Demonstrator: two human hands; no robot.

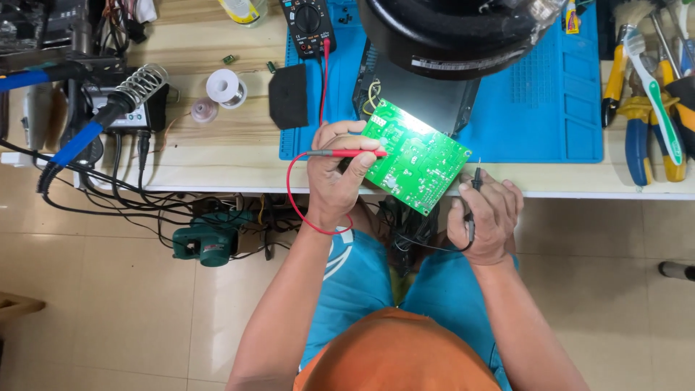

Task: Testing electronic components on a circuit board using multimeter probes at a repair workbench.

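Green circuit board (414, 156) tilts over the bench's front edge, gripped with the red probe (346, 153) by left-hand fingers (334, 177); right hand (486, 215), just right, clasps the black probe (476, 177).

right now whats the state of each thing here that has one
left hand: closed around the red probe, tip on the board
right hand: closed around the black probe, tip up, off the board
green circuit board: tilted, held at the table edge
multimeter: lying flat, red lead plugged in
soldering iron: parked in its coil stand
solder spool: lying on the table
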